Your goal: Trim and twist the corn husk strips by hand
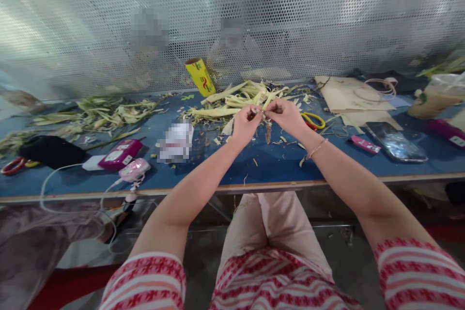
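My left hand (245,123) and my right hand (286,115) meet above the blue table (203,169), fingertips pinched together on a small strip of dried husk (262,112). A brownish piece (268,131) hangs below the right hand. Just behind the hands lies a heap of pale corn husk strips (240,99). Yellow-handled scissors (313,120) lie right of the right hand. A thin bracelet circles my right wrist.
A yellow roll (200,76) leans at the perforated metal screen. Another husk pile (105,110) lies far left. A pink device (121,153), a pink charger with white cable (134,169), a phone (395,141), brown paper (348,97) and a black pouch (53,151) sit on the table.
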`<action>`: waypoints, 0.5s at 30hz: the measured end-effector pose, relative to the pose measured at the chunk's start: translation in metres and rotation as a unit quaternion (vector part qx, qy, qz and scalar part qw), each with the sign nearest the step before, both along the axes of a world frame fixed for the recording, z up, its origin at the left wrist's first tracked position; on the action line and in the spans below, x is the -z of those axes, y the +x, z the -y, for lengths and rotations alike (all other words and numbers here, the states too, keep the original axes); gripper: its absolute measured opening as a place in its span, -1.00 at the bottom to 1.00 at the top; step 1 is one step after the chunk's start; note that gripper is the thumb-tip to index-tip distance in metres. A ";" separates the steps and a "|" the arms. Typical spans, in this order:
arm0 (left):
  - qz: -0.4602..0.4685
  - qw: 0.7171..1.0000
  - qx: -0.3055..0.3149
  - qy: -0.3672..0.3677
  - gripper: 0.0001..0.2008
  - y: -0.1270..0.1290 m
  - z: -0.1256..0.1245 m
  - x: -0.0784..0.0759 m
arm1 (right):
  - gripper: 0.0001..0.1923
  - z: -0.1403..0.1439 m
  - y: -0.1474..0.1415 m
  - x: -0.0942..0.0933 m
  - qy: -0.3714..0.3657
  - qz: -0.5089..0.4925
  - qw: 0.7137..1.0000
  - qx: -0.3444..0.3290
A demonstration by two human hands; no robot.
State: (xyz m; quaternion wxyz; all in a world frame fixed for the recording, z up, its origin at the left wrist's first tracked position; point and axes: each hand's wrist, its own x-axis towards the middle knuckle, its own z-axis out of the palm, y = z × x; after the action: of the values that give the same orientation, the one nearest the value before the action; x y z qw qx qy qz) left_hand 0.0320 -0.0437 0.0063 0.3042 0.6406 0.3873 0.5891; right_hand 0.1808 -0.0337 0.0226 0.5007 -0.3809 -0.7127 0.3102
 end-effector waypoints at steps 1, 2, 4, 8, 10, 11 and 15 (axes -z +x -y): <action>0.014 1.000 0.012 -0.011 -0.96 0.000 -0.001 0.000 | -0.83 -0.001 0.000 0.000 -0.010 -0.008 1.000 -0.015; 0.029 0.999 0.024 -0.020 -0.95 0.001 -0.002 0.001 | -0.79 -0.001 0.000 0.000 -0.020 -0.015 0.999 -0.030; 0.061 0.997 0.042 -0.032 -0.93 0.001 -0.004 0.002 | -0.73 -0.003 0.001 0.001 -0.030 -0.024 0.998 -0.051; 0.102 0.992 0.051 -0.045 -0.91 0.001 -0.005 0.002 | -0.76 -0.004 0.000 0.003 -0.014 -0.014 0.999 -0.051; 0.094 0.993 0.048 -0.043 -0.92 0.001 -0.005 0.002 | -0.85 -0.002 0.000 0.003 0.018 0.009 1.000 -0.018; 0.082 0.995 0.046 -0.039 -0.93 0.001 -0.004 0.001 | -0.89 -0.001 -0.001 0.004 0.039 0.026 0.999 0.007; 0.024 0.999 0.034 -0.025 -0.95 0.000 -0.002 0.000 | -0.92 0.001 -0.003 0.004 0.140 0.106 0.980 0.094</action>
State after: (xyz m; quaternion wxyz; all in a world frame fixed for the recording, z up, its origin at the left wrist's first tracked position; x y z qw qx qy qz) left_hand 0.0325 -0.0421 0.0061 0.3494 0.6309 0.3724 0.5840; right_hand 0.1780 -0.0351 0.0187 0.4979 -0.4026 -0.7592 0.1171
